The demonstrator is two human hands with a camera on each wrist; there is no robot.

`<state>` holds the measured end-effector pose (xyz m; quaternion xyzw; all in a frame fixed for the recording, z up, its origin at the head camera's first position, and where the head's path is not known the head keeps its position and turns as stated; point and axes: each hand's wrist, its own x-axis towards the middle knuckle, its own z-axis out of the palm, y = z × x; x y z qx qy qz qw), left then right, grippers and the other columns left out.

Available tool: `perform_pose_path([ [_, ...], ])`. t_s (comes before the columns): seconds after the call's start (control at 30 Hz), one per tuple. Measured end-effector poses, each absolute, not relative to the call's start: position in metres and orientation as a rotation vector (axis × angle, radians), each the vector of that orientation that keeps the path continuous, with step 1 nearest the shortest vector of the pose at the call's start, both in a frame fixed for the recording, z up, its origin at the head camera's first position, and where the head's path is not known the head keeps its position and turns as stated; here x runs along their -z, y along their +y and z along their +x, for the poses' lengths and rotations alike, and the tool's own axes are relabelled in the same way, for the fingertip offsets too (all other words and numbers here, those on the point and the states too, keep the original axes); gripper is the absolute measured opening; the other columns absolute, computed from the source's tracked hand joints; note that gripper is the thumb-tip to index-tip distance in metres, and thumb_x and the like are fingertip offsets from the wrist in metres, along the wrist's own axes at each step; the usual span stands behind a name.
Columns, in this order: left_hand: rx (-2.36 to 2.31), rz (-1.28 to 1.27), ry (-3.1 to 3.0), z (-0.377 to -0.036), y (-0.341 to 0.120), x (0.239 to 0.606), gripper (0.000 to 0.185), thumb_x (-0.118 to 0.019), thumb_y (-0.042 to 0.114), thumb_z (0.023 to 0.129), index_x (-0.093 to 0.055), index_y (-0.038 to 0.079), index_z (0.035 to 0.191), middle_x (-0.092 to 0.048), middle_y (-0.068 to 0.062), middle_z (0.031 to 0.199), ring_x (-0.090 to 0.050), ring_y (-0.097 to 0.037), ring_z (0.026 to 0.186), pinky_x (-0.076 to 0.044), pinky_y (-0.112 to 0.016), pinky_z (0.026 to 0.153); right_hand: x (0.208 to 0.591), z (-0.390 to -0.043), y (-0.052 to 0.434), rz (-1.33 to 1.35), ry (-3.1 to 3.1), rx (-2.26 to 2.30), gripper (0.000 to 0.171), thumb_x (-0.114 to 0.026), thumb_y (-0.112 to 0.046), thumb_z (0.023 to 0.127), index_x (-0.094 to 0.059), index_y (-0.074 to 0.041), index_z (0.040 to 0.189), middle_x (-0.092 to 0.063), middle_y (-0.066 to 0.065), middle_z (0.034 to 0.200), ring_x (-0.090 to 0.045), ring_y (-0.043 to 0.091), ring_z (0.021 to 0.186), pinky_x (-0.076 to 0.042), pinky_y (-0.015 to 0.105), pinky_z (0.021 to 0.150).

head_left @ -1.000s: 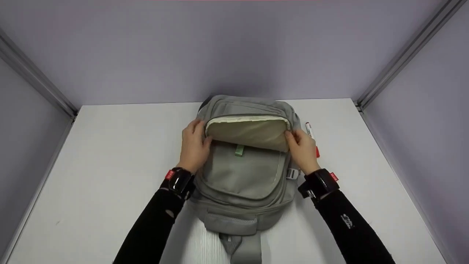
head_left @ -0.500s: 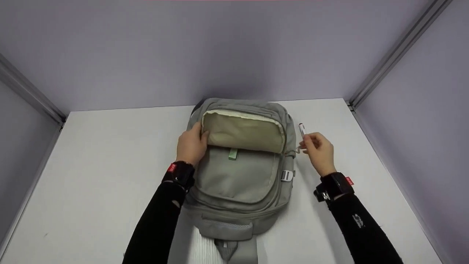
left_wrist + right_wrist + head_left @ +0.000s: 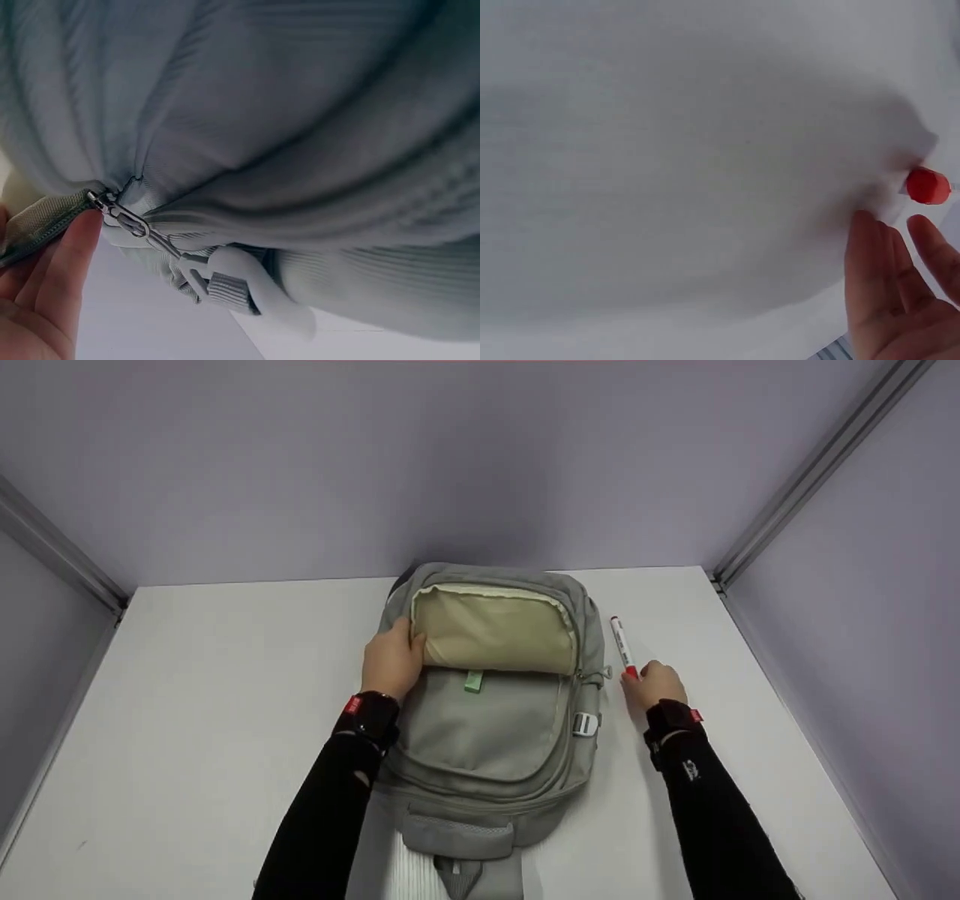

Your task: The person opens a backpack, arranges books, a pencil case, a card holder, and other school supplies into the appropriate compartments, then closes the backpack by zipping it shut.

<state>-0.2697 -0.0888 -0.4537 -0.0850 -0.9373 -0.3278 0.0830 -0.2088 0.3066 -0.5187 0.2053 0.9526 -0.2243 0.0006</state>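
backpack [image 3: 491,720]: grey, flat on the white bench [image 3: 187,720], front pocket [image 3: 495,639] unzipped, beige lining showing.
left hand [image 3: 391,658]: on the backpack's left edge, fingers curled round the pocket rim, holding it open; zipper pull [image 3: 131,223] just beside a fingertip.
marker [image 3: 623,647]: red-capped, lying on the bench just right of the backpack.
right hand [image 3: 655,684]: at the marker's near red end; fingers relaxed, not closed around it.
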Motion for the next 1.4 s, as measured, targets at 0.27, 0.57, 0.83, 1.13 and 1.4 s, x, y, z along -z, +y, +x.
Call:
perform_pose_path([
  [0.27, 0.976, -0.228, -2.809, -0.268, -0.088, 0.454, 0.022, -0.06, 0.022, 0.099, -0.059, 0.0, 0.097, -0.069, -0.025, 0.088, -0.068, -0.044, 0.085, -0.052, -0.053, 0.075, 0.53, -0.207, 0.307, 0.697, 2.98, 0.7, 0.027, -0.051, -0.016, 0.096, -0.055, 0.011, 0.093, -0.063, 0.03, 0.088, -0.062, 0.041, 0.077, -0.05, 0.051, 0.071],
  [0.57, 0.975, -0.213, -2.822, -0.269, -0.089, 0.453, 0.023, -0.061, 0.022, 0.098, -0.059, 0.0, 0.099, -0.069, -0.025, 0.09, -0.068, -0.045, 0.088, -0.052, -0.054, 0.078, 0.504, -0.17, 0.287, 0.902, 2.369, 1.916, 0.023, -0.044, -0.019, 0.104, -0.055, -0.001, 0.095, -0.05, -0.009, 0.064, -0.047, 0.001, 0.054, -0.042, 0.016, 0.049],
  [0.83, 0.977, -0.248, -2.69, -0.272, -0.092, 0.448, 0.023, -0.063, 0.022, 0.097, -0.057, 0.0, 0.092, -0.067, -0.024, 0.081, -0.067, -0.046, 0.081, -0.05, -0.055, 0.073, 0.463, -0.079, 0.232, 0.706, 2.093, 2.248, 0.025, -0.045, -0.011, 0.104, -0.059, -0.008, 0.083, -0.047, -0.005, 0.064, -0.04, 0.006, 0.052, -0.035, 0.018, 0.049],
  [1.13, 0.992, -0.237, -2.651, -0.272, -0.095, 0.445, 0.023, -0.061, 0.021, 0.098, -0.056, 0.0, 0.093, -0.067, -0.022, 0.08, -0.067, -0.043, 0.076, -0.05, -0.052, 0.069, 0.447, -0.048, 0.183, 0.41, 1.819, 2.195, 0.026, -0.041, -0.014, 0.105, -0.059, -0.013, 0.085, -0.045, -0.01, 0.065, -0.038, 0.002, 0.053, -0.031, 0.017, 0.051],
  [1.4, 1.005, -0.239, -2.627, -0.267, -0.096, 0.446, 0.023, -0.063, 0.021, 0.097, -0.056, 0.001, 0.09, -0.065, -0.021, 0.076, -0.065, -0.041, 0.073, -0.049, -0.051, 0.067, 0.44, -0.092, 0.153, 0.322, 1.653, 2.128, 0.03, -0.042, -0.017, 0.105, -0.062, -0.016, 0.083, -0.049, -0.01, 0.07, -0.042, 0.003, 0.059, -0.035, 0.017, 0.057],
])
